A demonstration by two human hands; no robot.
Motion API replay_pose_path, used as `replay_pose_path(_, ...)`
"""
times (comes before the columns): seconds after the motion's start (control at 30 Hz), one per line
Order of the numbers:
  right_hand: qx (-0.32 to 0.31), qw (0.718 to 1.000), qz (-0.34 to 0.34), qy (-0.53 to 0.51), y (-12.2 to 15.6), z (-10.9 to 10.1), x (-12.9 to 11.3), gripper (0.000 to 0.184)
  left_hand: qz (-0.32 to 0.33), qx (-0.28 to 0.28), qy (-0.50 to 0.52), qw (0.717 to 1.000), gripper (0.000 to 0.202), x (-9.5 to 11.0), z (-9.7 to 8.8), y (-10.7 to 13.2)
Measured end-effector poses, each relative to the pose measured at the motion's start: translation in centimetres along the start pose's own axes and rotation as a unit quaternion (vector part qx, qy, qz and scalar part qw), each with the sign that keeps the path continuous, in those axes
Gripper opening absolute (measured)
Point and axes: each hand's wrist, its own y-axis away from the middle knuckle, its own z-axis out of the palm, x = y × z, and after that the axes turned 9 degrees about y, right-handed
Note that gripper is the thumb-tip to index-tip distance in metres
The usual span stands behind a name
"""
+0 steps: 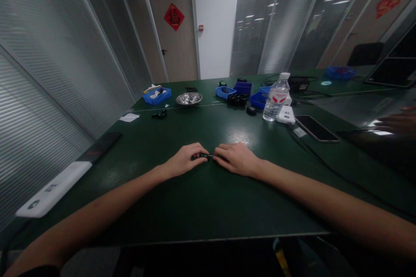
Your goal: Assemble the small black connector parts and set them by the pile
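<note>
Over the middle of the dark green table [201, 207], my left hand [186, 159] is closed on a small black part [202, 156], pinched between thumb and fingers. A thin, pale, rod-like piece shows at the part's right end. My right hand [238, 159] comes in from the right, its fingers bent and pressed together at the tip of that piece. What the right fingertips grip is hidden. Farther off lies another black part [160, 114], beyond my left hand.
Along the back stand a blue tray [157, 97], a metal bowl [189, 100] and more blue bins [225, 91]. A water bottle [276, 99], a phone [316, 128] and a cable are on the right. A white device [53, 190] lies left. Another person's hand [401, 120] is at far right.
</note>
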Motion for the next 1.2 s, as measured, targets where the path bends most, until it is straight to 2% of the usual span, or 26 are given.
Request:
replay_pose_path(0.57, -0.005, 0.999, -0.03, -0.009, 0.1, -0.23, -0.16, 0.03, -0.021, -0.015, 0.064, 0.998, 0.024, 0.23, -0.36, 0.13)
replay_pose_path(0.97, 0.041, 0.991, -0.084, 0.097, 0.37, -0.32, -0.56, 0.026, 0.006, -0.035, 0.04, 0.999, 0.027, 0.77, -0.44, 0.34)
replay_pose_path(1.2, 0.062, 0.985, -0.103, 0.126, 0.69, -0.26, -0.85, 0.028, 0.005, -0.056, 0.061, 0.997, 0.029, 0.31, -0.65, 0.2)
